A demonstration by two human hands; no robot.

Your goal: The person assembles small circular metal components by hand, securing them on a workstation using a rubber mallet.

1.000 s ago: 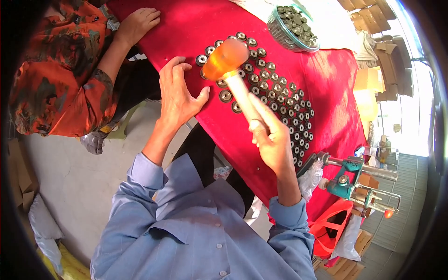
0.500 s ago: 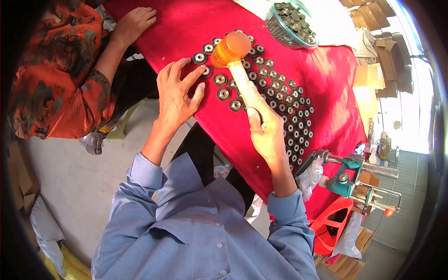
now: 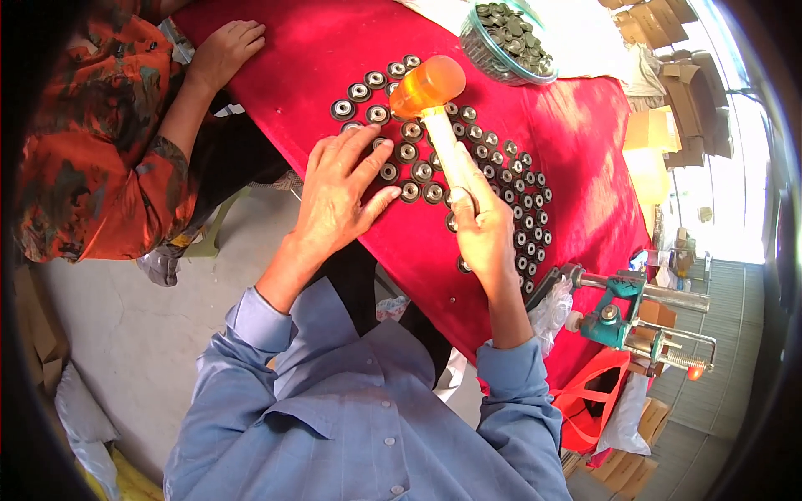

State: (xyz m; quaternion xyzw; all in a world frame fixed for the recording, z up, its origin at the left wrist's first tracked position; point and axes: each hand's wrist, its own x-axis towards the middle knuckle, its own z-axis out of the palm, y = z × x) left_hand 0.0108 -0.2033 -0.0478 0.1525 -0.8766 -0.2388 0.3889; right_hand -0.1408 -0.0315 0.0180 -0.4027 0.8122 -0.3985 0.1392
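Observation:
My right hand (image 3: pixel 483 230) is closed around the pale handle of a mallet with a translucent orange head (image 3: pixel 430 88). The mallet head hangs over the rows of small round parts, hiding a few of them. These black-rimmed metal parts (image 3: pixel 409 192), resembling small rollers or bearings, lie in a wide cluster on the red cloth. My left hand (image 3: pixel 330 192) rests at the cluster's near left side, fingers spread and fingertips over or against some of the parts. Its fingers partly cover a few of them.
A clear bowl of small dark metal discs (image 3: pixel 510 46) stands at the far side. A green clamp-like device (image 3: pixel 614 313) is at the table's right edge, by a red bag (image 3: pixel 593 401). Another person's hand (image 3: pixel 225 54) rests on the red cloth (image 3: pixel 292 50) at far left.
The mallet has moved slightly right relative to the cloth. My left hand has shifted right and nearer to me, its fingers now further over the parts.

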